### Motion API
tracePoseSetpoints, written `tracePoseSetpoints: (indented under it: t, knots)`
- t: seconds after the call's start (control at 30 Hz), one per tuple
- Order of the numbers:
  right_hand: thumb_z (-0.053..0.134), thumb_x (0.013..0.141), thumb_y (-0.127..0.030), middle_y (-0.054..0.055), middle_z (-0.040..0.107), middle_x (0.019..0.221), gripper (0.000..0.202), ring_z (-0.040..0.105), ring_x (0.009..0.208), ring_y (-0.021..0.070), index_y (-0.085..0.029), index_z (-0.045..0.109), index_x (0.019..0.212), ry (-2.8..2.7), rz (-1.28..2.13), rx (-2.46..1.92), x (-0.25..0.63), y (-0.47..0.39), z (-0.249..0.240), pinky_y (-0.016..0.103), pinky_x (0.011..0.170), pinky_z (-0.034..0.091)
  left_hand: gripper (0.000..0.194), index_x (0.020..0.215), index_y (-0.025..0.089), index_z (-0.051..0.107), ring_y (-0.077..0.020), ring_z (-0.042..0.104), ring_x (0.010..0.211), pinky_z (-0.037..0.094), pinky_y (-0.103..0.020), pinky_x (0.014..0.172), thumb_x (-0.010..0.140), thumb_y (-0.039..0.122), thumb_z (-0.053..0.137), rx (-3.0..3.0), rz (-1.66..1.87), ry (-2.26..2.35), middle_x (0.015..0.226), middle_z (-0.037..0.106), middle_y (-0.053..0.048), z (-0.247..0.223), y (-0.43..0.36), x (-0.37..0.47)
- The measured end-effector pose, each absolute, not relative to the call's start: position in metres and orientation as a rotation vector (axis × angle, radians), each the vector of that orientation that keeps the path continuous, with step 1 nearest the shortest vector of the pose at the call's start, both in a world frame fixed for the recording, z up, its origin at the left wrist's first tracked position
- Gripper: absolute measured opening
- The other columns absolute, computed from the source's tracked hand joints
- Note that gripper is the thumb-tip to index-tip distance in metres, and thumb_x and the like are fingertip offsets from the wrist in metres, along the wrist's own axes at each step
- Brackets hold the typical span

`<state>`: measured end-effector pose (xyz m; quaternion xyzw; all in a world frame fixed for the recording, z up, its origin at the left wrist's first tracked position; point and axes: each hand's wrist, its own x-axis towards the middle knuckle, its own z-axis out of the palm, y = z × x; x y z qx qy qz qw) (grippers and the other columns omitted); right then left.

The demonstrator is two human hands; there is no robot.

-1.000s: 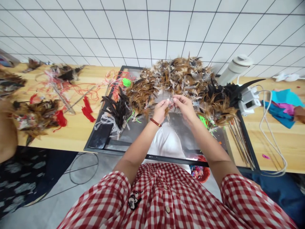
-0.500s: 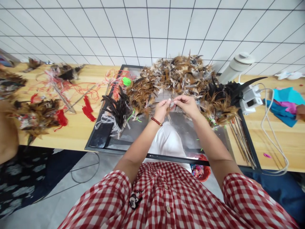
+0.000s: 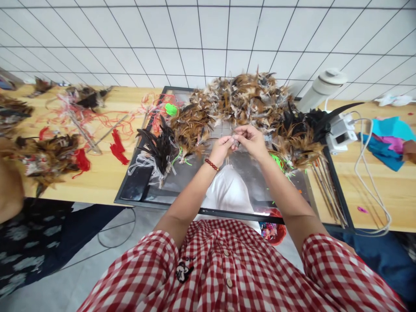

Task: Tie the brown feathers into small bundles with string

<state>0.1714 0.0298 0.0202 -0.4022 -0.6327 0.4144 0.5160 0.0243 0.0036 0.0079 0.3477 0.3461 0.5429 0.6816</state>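
White tiles cover the wall (image 3: 214, 30) across the top of my remote view, and below it runs a wooden worktop (image 3: 107, 184). At its front edge I have a black-framed clear panel (image 3: 227, 214), its near bar close to the wearer's checked shirt (image 3: 208, 260), which I judge keeps the work within easy reach. Brown feathers lie in a heap (image 3: 243, 97) towards the worktop's back edge, probably pushed up there so the panel's near half is free for the forearms. Just beside the heap, at the back edge, a white flask (image 3: 321, 89) stands out of the arms' way. Black feathers form a bundle (image 3: 159, 145) on the panel's left side, perhaps sorted by colour. Thin sticks (image 3: 328, 190) lie roughly parallel along the panel's right edge; a dark phone (image 3: 133, 186) sits in its near-left corner. Over the panel's middle, the left hand (image 3: 221, 149) and right hand (image 3: 253, 142) meet, fingers narrowed to pinches. Between their tips I make out a small greyish wisp (image 3: 236, 140), too blurred to identify; two-handed gripping seems to suit something so slight.
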Motion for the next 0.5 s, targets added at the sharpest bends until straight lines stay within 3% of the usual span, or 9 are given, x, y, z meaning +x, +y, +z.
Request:
tracePoseSetpoints:
  t: [0.07, 0.13, 0.23, 0.33, 0.5]
  knots:
    - [0.085, 0.072, -0.058, -0.001, 0.067, 0.078, 0.045, 0.062, 0.065, 0.0137, -0.022, 0.076, 0.098, -1.499, 1.227, -0.941, 0.173, 0.03, 0.022, 0.031, 0.064, 0.055, 0.04, 0.064, 0.015, 0.062, -0.0086, 0.058, 0.056, 0.046, -0.022, 0.063, 0.073, 0.042, 0.09, 0.795, 1.207, 0.742, 0.053, 0.055, 0.005, 0.008, 0.003, 0.024]
    - [0.087, 0.069, -0.062, 0.0, 0.067, 0.075, 0.048, 0.064, 0.064, 0.0146, -0.02, 0.076, 0.09, -1.496, 1.37, -0.899, 0.176, 0.029, 0.025, 0.031, 0.061, 0.056, 0.043, 0.064, 0.015, 0.063, -0.0087, 0.058, 0.055, 0.047, -0.022, 0.063, 0.068, 0.046, 0.092, 0.829, 1.176, 0.718, 0.053, 0.055, 0.005, 0.008, 0.003, 0.023]
    - [0.089, 0.065, -0.064, -0.001, 0.062, 0.068, 0.048, 0.062, 0.058, 0.0134, -0.019, 0.071, 0.073, -1.502, 1.355, -0.879, 0.179, 0.028, 0.031, 0.029, 0.054, 0.053, 0.042, 0.07, 0.013, 0.068, -0.0093, 0.061, 0.059, 0.05, -0.023, 0.066, 0.069, 0.048, 0.092, 0.888, 1.11, 0.731, 0.057, 0.061, 0.002, 0.009, 0.002, 0.021]
    - [0.086, 0.067, -0.068, -0.001, 0.059, 0.064, 0.051, 0.059, 0.055, 0.0128, -0.02, 0.067, 0.069, -1.516, 1.293, -0.905, 0.177, 0.028, 0.032, 0.028, 0.051, 0.051, 0.043, 0.074, 0.013, 0.07, -0.011, 0.065, 0.065, 0.052, -0.024, 0.07, 0.074, 0.053, 0.086, 0.909, 1.082, 0.734, 0.065, 0.067, -0.001, 0.01, 0.001, 0.022]
    - [0.081, 0.074, -0.058, 0.001, 0.066, 0.073, 0.04, 0.061, 0.066, 0.0142, -0.019, 0.073, 0.078, -1.591, 1.144, -1.025, 0.183, 0.032, 0.033, 0.03, 0.064, 0.053, 0.03, 0.07, 0.014, 0.067, -0.0078, 0.059, 0.057, 0.048, -0.021, 0.067, 0.079, 0.035, 0.087, 0.86, 1.147, 0.801, 0.053, 0.056, 0.005, 0.014, 0.001, 0.024]
